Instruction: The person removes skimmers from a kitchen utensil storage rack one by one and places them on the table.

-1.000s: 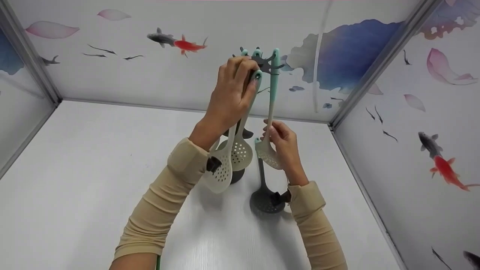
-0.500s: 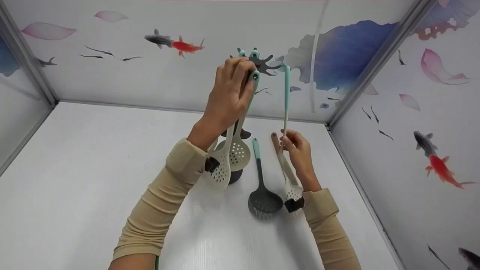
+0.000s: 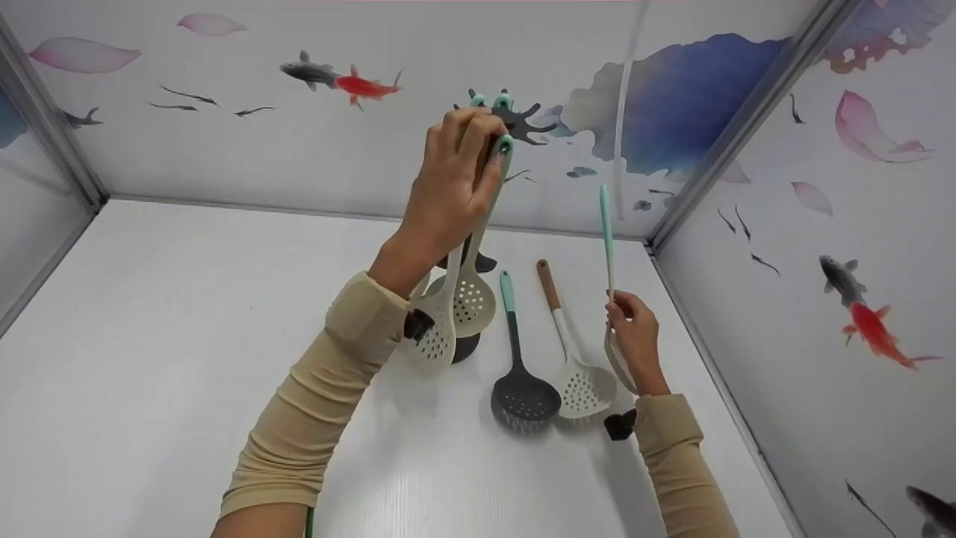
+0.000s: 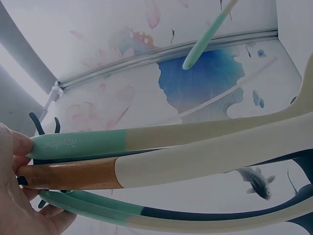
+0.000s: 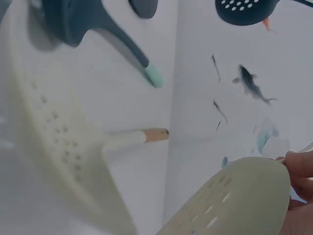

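Mint-green tops the handle of the pale perforated utensil [image 3: 607, 224], right of centre in my head feed, upright and apart from the dark hooked rack [image 3: 515, 123]. The right hand [image 3: 635, 329] has it pinched near the neck, fingertips clamped; I judge that grip steadies the heavier end and leaves the handle's tip free.

Upper centre, the left hand [image 3: 452, 175] has its fingers curled over the rack, thumb against a handle end, probably to steady it. Hanging utensils [image 3: 470, 299] sit heads down, I take it because their handle ends catch the hooks; I can't tell what bears the rack's weight. Lower centre, a dark skimmer [image 3: 526, 396] and a white skimmer [image 3: 586, 388] lie side by side, handles up-frame, presumably for easy reach.
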Tool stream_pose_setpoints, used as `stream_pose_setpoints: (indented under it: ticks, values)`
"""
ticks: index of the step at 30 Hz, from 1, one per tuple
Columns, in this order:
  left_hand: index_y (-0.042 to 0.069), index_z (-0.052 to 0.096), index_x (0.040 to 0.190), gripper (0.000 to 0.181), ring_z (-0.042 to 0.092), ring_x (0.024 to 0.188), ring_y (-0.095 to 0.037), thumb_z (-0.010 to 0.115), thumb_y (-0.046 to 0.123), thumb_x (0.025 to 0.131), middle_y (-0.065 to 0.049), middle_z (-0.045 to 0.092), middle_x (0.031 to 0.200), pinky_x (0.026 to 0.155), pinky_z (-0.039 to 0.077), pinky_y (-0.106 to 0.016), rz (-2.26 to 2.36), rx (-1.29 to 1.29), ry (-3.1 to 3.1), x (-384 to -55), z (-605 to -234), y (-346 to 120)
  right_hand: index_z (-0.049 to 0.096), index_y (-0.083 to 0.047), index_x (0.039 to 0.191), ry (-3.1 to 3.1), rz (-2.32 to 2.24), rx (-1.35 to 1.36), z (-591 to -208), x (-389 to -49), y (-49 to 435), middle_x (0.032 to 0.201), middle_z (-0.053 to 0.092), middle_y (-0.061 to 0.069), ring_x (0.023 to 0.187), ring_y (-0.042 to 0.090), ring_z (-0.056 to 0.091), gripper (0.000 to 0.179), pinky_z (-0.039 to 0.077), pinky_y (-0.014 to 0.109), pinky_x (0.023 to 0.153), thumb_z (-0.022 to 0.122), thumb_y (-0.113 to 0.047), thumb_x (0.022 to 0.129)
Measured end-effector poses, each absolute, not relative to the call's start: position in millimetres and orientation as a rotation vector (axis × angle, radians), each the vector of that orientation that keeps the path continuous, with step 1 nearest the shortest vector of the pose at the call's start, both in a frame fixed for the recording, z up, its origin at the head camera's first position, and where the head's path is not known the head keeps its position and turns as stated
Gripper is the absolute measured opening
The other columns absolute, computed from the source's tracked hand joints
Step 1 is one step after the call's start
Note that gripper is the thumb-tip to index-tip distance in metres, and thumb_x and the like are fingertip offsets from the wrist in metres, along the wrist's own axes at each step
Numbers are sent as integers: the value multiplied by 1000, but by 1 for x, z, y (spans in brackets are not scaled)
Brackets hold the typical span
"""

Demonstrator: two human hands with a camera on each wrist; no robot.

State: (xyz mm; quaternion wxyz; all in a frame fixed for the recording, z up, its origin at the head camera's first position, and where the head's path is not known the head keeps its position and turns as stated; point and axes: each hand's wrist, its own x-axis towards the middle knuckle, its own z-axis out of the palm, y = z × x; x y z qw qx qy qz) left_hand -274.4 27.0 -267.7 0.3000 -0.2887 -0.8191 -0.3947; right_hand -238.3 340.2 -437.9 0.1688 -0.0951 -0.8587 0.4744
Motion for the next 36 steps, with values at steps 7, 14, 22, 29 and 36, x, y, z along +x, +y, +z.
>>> stream_pose_setpoints:
  ticks: [7,14,22,29,36]
  values:
    - [18,43,126,30,30,128,-24,36,30,98,-4,34,135,90,48,-33,-1046,-763,-2182,-275,-267,27,54,3,123,-2464,1365,-442,-456,-239,367,103,56,15,78,8,52,30,43,12,66,46,-11,97]
    - [18,43,126,30,30,128,-24,36,30,98,-4,34,135,91,48,-33,-1042,-765,-2180,-275,-267,27,54,5,123,-2523,1246,-539,-477,-239,381,108,57,20,88,15,52,32,41,13,68,46,-11,96]
    - [18,43,125,30,30,128,-23,37,29,98,-4,35,135,89,49,-33,-1052,-766,-2178,-275,-268,27,52,7,124,-2539,1201,-620,-499,-240,386,112,56,24,99,28,53,34,43,29,78,44,-12,96]
    - [19,43,125,29,30,127,-23,36,29,98,-3,35,135,88,49,-32,-1050,-763,-2177,-275,-268,27,53,9,120,-2562,1141,-617,-516,-242,385,107,56,25,94,29,52,33,42,32,75,44,-10,96]
    - [18,43,125,29,30,128,-24,36,29,98,-3,35,135,87,50,-32,-1047,-758,-2178,-274,-268,27,48,12,125,-2673,1095,-611,-529,-246,384,108,54,30,99,38,53,37,43,48,86,41,-6,93]
